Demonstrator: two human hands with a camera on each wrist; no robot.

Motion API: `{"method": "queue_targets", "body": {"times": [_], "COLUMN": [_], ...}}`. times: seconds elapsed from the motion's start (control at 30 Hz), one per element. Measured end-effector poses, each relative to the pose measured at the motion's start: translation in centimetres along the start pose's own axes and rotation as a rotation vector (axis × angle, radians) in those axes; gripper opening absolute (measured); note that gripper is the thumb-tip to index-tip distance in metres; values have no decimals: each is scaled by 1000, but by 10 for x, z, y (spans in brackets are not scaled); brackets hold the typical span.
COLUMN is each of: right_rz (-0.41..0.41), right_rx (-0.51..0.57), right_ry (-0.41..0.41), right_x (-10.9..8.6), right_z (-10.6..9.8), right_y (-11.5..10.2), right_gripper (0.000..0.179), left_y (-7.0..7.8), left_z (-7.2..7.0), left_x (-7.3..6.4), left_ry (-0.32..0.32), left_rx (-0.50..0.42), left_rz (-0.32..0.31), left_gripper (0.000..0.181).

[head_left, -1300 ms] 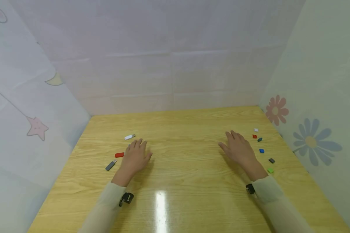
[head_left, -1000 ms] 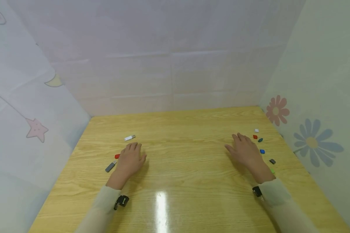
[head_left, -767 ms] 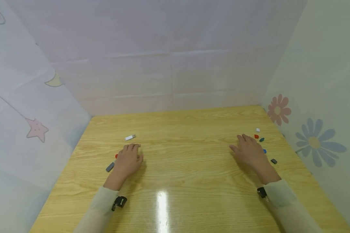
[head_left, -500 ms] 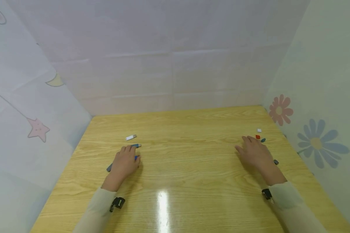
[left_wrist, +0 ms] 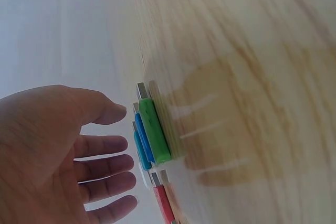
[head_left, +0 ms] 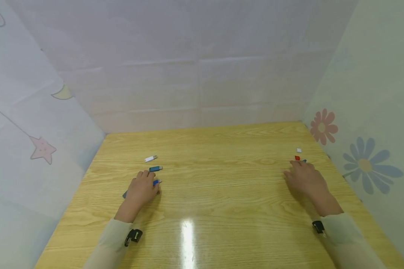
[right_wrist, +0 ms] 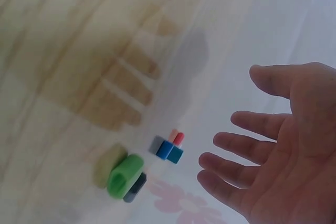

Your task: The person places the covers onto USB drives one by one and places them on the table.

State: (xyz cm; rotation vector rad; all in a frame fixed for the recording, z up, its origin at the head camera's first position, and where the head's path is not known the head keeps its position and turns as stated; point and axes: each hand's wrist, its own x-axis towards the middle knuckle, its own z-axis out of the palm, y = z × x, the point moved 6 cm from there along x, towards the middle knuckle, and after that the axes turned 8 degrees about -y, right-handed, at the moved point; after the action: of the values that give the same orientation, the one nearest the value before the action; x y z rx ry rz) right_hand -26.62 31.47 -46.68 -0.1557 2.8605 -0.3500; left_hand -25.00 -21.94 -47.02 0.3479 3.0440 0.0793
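Note:
My left hand [head_left: 140, 192] hovers over a group of USB sticks at the table's left, fingers relaxed and holding nothing. Beyond its fingers lie a white USB stick [head_left: 150, 158] and a teal one [head_left: 155, 169]; a blue one [head_left: 156, 182] shows beside the thumb. A grey one [head_left: 125, 194] pokes out at the other side. In the left wrist view, a green USB stick [left_wrist: 154, 129] and a red one [left_wrist: 164, 203] also appear. Spread and empty, my right hand [head_left: 308, 181] is above small caps: green [right_wrist: 125, 176], dark grey [right_wrist: 135, 188] and blue [right_wrist: 165, 149] in the right wrist view.
Just past the right fingertips sit a red cap [head_left: 297, 158], a partly covered teal cap [head_left: 304, 160] and a white cap [head_left: 299, 150]. Printed cloth [head_left: 360, 93] walls in the wooden table [head_left: 215, 157] at the back and both sides.
My left hand has drifted left and toward me, uncovering the teal and blue USB sticks while hiding the red one. My right hand has shifted right, now covering several caps from the head view.

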Motion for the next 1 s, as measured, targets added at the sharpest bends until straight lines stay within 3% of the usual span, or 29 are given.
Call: {"method": "queue_targets", "body": {"times": [1.0], "right_rz": [12], "right_rx": [25], "right_ry": [-94], "right_x": [-6], "right_z": [6], "right_y": [38], "right_gripper": [49], "left_y": [-8], "left_z": [8], "left_x": [0], "left_ry": [-89], "left_rx": [-60], "left_rz": [-33], "left_gripper": [30]}}
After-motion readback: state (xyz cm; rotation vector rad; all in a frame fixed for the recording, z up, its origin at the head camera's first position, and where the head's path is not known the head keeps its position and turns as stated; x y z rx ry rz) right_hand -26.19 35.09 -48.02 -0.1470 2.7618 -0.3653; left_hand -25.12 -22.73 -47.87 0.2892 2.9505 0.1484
